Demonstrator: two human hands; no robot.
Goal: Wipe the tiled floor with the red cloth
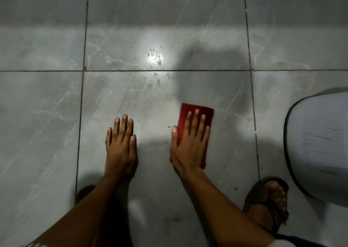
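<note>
The red cloth (pixel 206 112) lies folded flat on the grey marbled floor tile (pixel 150 99). My right hand (pixel 190 143) presses down on it, palm flat, fingers spread over its top; the cloth's lower part is hidden under the palm. My left hand (pixel 121 145) rests flat on the bare tile to the left of the cloth, fingers together, holding nothing. Water droplets (pixel 156 58) and smears sit ahead of the hands, around a bright reflection by the grout line.
A white ribbed object with a dark rim (pixel 320 145) lies on the floor at the right edge. My right foot in a brown sandal (pixel 271 199) is planted just below it. Dark grout lines (pixel 81 114) cross the floor.
</note>
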